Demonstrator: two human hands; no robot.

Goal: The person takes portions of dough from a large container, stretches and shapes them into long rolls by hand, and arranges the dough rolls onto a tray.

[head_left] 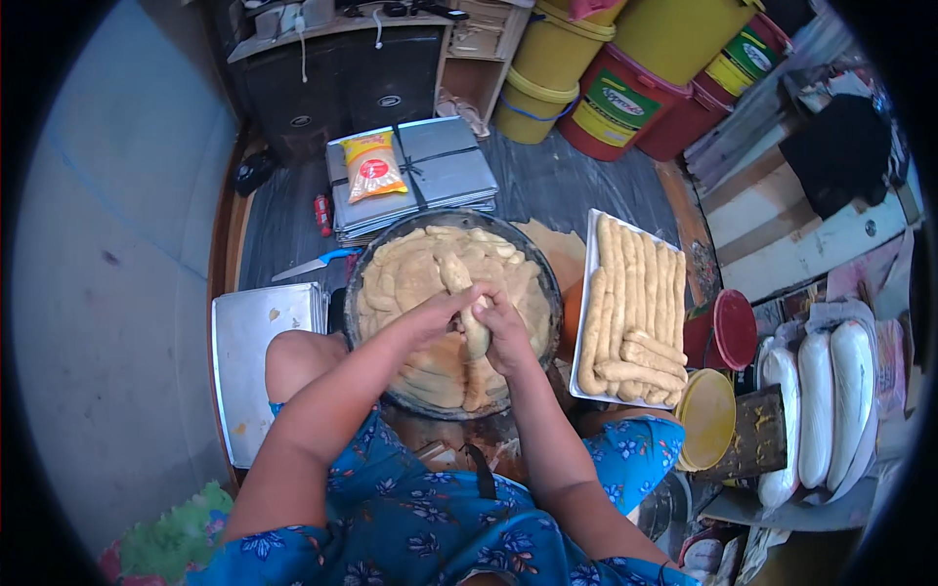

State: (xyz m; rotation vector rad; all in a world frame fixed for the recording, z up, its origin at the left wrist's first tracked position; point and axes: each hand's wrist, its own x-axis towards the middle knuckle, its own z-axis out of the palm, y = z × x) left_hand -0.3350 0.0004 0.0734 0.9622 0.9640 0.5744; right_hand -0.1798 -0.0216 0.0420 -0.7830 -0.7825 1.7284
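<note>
Both my hands grip a pale dough log (455, 276) over a large round dark-rimmed pan (537, 273) filled with tan crumbs and pieces of dough. My left hand (440, 317) has its fingers closed round the log from the left; my right hand (503, 332) wraps it from the right. On the right, a white-rimmed tray (586, 283) holds long coated dough rolls (635, 303) in rows, with shorter ones crosswise at its near end.
Stacked metal trays (449, 161) with a yellow-topped packet (373, 166) sit behind the pan. A knife (303, 269) and more trays (264, 361) lie left. Buckets (616, 103) fill the back right. Red (733, 332) and yellow containers (705, 420) and wrapped white bundles (811, 410) are at right.
</note>
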